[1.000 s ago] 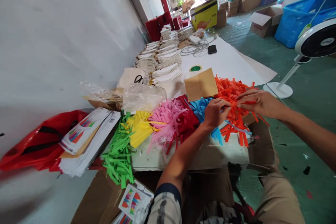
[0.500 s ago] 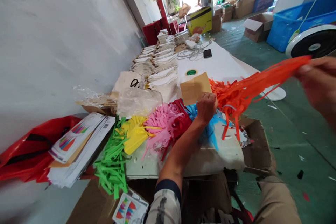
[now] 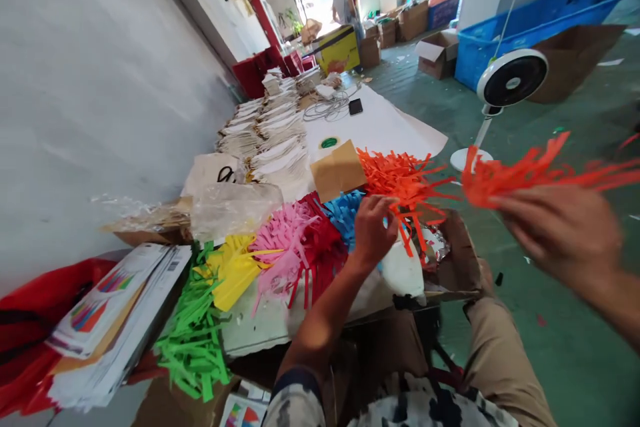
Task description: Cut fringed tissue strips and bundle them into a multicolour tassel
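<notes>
Off to the right, my right hand (image 3: 565, 230) pinches a bunch of orange paper strips (image 3: 525, 173), held in the air clear of the table; the strips fan out and their far ends are blurred. My left hand (image 3: 375, 230) has curled fingers at the near edge of a pile of orange strips (image 3: 400, 177); what its fingertips hold is hidden. Beside that hand lie blue strips (image 3: 343, 213) and a brown card (image 3: 339, 171). Farther left are dark red strips (image 3: 320, 250), pink strips (image 3: 285, 233), yellow strips (image 3: 235, 267) and green strips (image 3: 195, 333).
Stacks of white bags (image 3: 277, 140) line the wall side. A tape roll (image 3: 329, 143), a phone (image 3: 355, 107) and cables lie on the table. An open cardboard box (image 3: 457, 260) sits by its right edge. A fan (image 3: 515, 78) stands beyond; a person is far back.
My right hand has lowered and drawn the orange bunch away from the pile, so the two are now apart. My left hand has slipped down off the brown card. The view has turned right.
</notes>
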### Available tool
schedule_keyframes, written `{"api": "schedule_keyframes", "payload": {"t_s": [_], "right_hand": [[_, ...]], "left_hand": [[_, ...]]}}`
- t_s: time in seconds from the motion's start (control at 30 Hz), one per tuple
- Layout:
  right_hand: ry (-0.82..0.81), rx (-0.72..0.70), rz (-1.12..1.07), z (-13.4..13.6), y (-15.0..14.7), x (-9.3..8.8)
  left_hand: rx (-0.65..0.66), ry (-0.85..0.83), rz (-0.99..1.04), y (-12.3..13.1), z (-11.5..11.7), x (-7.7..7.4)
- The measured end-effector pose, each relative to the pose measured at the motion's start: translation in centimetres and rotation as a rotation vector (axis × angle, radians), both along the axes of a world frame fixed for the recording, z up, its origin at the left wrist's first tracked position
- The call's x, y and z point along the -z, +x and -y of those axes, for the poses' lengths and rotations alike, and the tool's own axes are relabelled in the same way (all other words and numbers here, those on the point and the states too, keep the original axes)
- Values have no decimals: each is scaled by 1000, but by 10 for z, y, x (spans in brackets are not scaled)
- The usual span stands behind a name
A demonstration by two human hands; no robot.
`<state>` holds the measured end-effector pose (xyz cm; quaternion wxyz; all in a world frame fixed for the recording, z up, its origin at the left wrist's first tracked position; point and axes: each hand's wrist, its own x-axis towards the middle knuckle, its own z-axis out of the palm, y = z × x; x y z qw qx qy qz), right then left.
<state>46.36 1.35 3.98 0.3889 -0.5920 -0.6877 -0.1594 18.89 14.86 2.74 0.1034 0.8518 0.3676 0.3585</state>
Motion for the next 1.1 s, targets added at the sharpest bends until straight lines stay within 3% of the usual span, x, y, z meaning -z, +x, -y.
{"api": "schedule_keyframes", "payload": {"t_s": [0.13,0.27,0.4,0.53,0.63,0.73,0.87,1.0,1.1], "right_hand": [[18,14,-212,32,-53,31],[-2,15,-307,50,-81,42],[-34,-19,-334,62,-81,37],[-79,-54,-345,66,-77,27],[-230,-125,-401,58,-68,13],[-492,-355,-462,40,-59,-6],[-825,-643,-643,12,-56,-22],[-897,-648,-678,-15,-47,-21],[-816,-553,-629,-38,-25,-25]], "left_hand": [[272,-235,208,24,61,9],[290,-233,259,41,82,16],[258,-175,268,38,77,10],[402,-234,215,25,68,1],[588,-396,211,10,61,-16],[785,-695,121,-5,50,-39],[872,-1141,96,-14,33,-63],[839,-1359,169,-12,13,-68],[821,-1264,28,-5,-10,-68]]}}
